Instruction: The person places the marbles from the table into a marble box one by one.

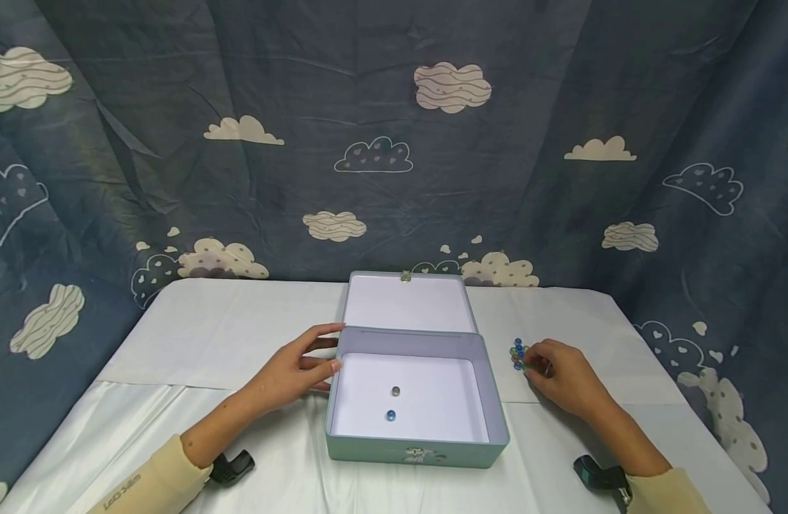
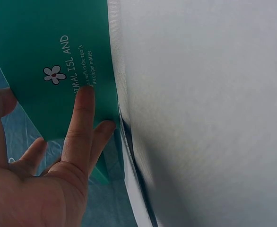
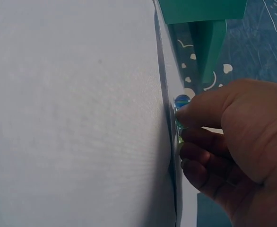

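A green tin box (image 1: 418, 454) stands with its lid (image 1: 408, 301) laid back. Inside it lie a blue marble (image 1: 390, 415) and a greyish marble (image 1: 396, 391), apart from each other. My left hand (image 1: 302, 368) rests against the box's left side, thumb at the rim; the left wrist view shows its extended fingers (image 2: 79, 125) touching the printed green wall. To the right of the box, my right hand (image 1: 561, 375) pinches at a small cluster of blue, green and reddish marbles (image 1: 518, 345). In the right wrist view, thumb and curled fingers partly hide the marbles (image 3: 182, 100).
White cloth (image 1: 240, 321) covers the table, with a fold line running across it. A dark blue curtain (image 1: 381, 86) printed with clouds hangs behind and at both sides. Each wrist wears a black camera (image 1: 232, 468).
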Available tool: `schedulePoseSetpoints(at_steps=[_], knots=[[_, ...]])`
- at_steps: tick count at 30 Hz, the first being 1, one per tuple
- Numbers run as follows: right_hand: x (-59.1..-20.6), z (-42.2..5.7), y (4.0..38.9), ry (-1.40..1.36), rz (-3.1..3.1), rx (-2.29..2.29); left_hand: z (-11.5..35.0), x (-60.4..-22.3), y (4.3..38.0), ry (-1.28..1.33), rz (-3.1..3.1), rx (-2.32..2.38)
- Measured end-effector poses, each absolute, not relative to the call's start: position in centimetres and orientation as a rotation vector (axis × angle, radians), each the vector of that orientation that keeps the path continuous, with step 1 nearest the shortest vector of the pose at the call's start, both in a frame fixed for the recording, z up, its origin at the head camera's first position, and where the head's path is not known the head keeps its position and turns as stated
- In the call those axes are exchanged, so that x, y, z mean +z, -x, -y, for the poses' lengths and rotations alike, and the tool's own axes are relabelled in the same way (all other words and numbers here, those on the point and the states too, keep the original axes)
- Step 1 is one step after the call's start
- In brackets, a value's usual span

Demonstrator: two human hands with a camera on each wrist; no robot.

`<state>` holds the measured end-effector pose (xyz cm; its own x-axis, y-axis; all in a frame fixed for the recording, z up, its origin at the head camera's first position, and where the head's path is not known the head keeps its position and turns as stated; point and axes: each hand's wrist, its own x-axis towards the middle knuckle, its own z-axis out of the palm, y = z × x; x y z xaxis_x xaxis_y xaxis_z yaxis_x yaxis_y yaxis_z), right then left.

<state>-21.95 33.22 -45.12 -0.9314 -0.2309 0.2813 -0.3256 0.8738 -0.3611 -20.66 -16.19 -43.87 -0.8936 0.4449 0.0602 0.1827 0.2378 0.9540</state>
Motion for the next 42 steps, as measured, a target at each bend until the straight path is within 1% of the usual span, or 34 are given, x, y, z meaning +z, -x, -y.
schedulePoseSetpoints(at_steps=[15,29,37,42], knots=[[-44.1,-32.6,21.6,-0.450,2.801,0.606,16.2,-43.8,20.6,-0.599,-2.291,1.705],[-42.0,-30.9,20.6,-0.626,2.676,0.621,16.2,-43.9,20.7,-0.602,-2.286,1.711],[-40.7,-29.5,19.6,-0.630,2.667,0.657,16.2,-43.8,20.7,-0.605,-2.287,1.708],[-40.3,-28.8,19.2,-0.681,2.613,0.676,16.2,-43.9,20.7,-0.601,-2.285,1.711]])
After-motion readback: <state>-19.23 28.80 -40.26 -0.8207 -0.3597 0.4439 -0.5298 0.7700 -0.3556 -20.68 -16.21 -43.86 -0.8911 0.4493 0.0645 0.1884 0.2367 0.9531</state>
